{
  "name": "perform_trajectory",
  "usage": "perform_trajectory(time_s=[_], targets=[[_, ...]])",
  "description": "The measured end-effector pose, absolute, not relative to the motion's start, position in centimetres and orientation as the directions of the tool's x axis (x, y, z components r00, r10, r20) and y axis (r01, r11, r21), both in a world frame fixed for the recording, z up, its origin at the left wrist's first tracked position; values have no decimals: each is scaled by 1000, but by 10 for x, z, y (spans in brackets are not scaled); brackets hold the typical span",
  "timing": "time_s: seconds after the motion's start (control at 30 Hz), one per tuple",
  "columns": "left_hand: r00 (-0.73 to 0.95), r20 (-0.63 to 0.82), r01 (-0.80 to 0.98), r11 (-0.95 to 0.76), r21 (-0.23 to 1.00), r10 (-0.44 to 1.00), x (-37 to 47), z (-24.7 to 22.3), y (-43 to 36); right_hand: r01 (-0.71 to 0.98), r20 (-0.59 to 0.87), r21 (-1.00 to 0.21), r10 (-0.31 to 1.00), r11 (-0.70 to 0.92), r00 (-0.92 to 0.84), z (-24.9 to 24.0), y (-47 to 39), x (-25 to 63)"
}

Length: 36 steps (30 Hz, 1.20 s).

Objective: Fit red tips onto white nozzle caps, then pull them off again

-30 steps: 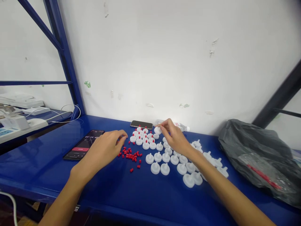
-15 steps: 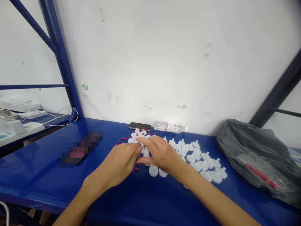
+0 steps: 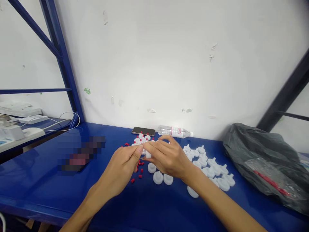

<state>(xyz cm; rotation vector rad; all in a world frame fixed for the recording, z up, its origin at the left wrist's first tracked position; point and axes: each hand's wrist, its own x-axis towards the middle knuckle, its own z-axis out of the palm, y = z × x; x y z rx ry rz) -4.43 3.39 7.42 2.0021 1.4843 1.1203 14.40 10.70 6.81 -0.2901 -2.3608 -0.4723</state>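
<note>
Between my two hands is a white nozzle cap (image 3: pixel 148 155), mostly covered by fingers. My right hand (image 3: pixel 167 156) is closed round it from the right, its index finger bent upward. From the left, my left hand (image 3: pixel 124 164) pinches with thumb and fingers against the cap's near side; what lies inside that pinch is hidden. Small red tips (image 3: pixel 140 176) are scattered on the table just below the hands. Behind the hands stand several white caps with red tips on them (image 3: pixel 141 136). White nozzle caps without red tips (image 3: pixel 212 169) spread to the right, several under my right forearm.
A phone (image 3: pixel 143 131) and a clear plastic bottle (image 3: pixel 175 131) lie along the wall on the blue table (image 3: pixel 135 209). A black plastic bag (image 3: pixel 260 161) with a clear packet fills the right side. A blurred dark object (image 3: pixel 82 156) is at left, by a blue metal frame (image 3: pixel 65 64).
My right fingers have closed further round the white cap, and its index finger has lifted. My hands have shifted slightly, uncovering more red tips on the table.
</note>
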Motion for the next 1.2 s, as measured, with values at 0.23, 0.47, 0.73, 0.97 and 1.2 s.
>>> perform_trajectory(time_s=[0.23,0.47,0.73,0.97,1.2], targets=[[-87,258,393,-205,897,962,-88,91,40,581,857,-15,310,814,-412,81,140,184],[-177,254,956,104,275,951,-118,85,54,698,727,-350,651,625,-218,68,163,193],[-99,81,992,92,86,992,-132,55,60,630,656,-313,641,711,-398,49,161,177],[-33,61,993,26,114,998,-130,47,61,717,517,-194,691,670,-506,42,169,175],[53,69,985,-64,158,996,-127,43,64,702,483,-245,712,668,-509,41,173,175]])
